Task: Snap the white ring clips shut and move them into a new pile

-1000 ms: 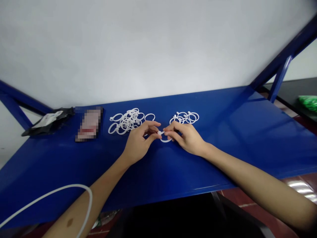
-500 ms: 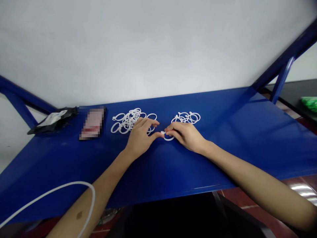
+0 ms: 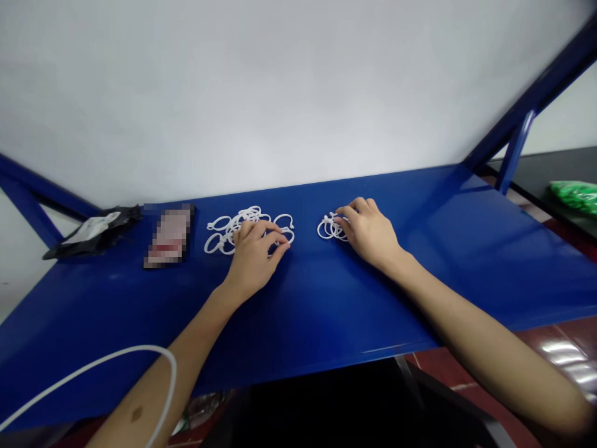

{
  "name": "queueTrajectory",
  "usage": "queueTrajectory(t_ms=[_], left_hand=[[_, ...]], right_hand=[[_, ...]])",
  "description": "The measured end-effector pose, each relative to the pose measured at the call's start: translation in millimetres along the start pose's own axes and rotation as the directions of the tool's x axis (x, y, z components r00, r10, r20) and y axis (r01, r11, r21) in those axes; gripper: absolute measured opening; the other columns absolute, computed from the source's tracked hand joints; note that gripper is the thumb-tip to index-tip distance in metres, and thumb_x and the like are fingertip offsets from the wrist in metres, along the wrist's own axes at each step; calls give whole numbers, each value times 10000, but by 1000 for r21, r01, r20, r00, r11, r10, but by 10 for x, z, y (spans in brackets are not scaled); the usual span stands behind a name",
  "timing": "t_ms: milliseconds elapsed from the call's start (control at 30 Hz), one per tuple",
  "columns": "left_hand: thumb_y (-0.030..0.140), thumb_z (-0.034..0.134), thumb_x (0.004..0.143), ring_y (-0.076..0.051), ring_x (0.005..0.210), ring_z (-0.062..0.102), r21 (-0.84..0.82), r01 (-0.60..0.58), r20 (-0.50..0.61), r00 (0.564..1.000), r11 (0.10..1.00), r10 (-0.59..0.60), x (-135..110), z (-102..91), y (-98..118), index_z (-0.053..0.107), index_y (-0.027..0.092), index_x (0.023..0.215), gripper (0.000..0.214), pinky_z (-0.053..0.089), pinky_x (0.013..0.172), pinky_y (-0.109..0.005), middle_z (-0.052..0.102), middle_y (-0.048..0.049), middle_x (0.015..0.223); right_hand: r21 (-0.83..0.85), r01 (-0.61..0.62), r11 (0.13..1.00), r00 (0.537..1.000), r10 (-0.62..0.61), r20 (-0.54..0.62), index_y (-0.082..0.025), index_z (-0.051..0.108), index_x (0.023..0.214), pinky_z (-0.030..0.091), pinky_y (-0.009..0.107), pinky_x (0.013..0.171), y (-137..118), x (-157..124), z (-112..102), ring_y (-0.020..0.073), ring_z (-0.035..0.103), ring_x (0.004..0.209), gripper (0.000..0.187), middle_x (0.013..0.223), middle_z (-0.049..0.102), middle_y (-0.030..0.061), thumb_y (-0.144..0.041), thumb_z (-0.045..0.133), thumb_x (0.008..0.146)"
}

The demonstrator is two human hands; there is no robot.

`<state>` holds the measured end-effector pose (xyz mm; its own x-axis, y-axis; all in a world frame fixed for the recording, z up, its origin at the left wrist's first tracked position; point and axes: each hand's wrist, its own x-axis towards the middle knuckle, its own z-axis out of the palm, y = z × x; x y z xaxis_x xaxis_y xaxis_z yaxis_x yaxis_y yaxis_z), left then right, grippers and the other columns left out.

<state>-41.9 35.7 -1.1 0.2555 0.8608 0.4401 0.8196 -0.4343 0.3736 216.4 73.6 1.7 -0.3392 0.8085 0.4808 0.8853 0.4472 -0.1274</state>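
Observation:
A loose pile of white plastic rings (image 3: 224, 231) lies on the blue shelf (image 3: 326, 298) left of centre. My left hand (image 3: 254, 255) rests at the right edge of this pile, its fingers bent and pinching a white ring (image 3: 285, 236). A smaller heap of white rings (image 3: 328, 227) lies to the right. My right hand (image 3: 368, 233) lies over that heap with its fingers stretched loosely, the fingertips touching the rings. Part of the heap is hidden under the hand.
A blurred-out flat pack (image 3: 168, 236) lies left of the rings, and a black pouch with a white label (image 3: 91, 231) sits at the far left. A white cable (image 3: 93, 367) loops over my left forearm. A green object (image 3: 576, 194) lies on a dark table at the right.
Both hands held one ring between them at the centre. They have parted: the right hand carried the ring to the right heap, and the left hand went back to the left pile.

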Motion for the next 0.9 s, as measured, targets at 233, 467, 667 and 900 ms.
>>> queueTrajectory(t_ms=[233, 467, 667, 900], left_hand=[[479, 647, 907, -158, 728, 619, -571, 302, 123, 951, 763, -285, 8, -190, 140, 694, 218, 930, 266, 491, 665, -285, 693, -24, 842], [526, 687, 862, -141, 682, 607, -673, 355, 211, 933, 649, -291, -22, -105, 155, 723, 208, 914, 324, 515, 649, -267, 681, -23, 762], [491, 665, 890, -122, 647, 549, -626, 317, 224, 948, 712, -225, -31, -120, 179, 729, 239, 903, 261, 444, 560, -236, 653, -10, 794], [291, 607, 907, -131, 779, 608, -691, 338, 155, 933, 639, -326, -12, -115, 211, 689, 239, 1092, 209, 536, 686, -252, 670, -27, 989]], right_hand=[[328, 172, 929, 984, -176, -18, -186, 608, 1257, 539, 435, 855, -216, -57, -85, 253, 574, 980, 296, 1105, 612, 128, -313, 479, 1022], [643, 100, 760, 966, -229, 121, -193, 579, 1235, 515, 307, 709, -434, -165, -76, 169, 621, 796, 277, 944, 656, 48, -343, 524, 1009], [698, 152, 700, 977, -213, 2, -207, 637, 1104, 522, 301, 763, -420, -150, -81, 163, 666, 860, 179, 1036, 724, 57, -265, 489, 1022], [802, -95, 589, 990, -25, 136, -201, 648, 965, 532, 271, 651, -427, -151, -63, 136, 677, 680, 145, 818, 731, 20, -341, 613, 958]])
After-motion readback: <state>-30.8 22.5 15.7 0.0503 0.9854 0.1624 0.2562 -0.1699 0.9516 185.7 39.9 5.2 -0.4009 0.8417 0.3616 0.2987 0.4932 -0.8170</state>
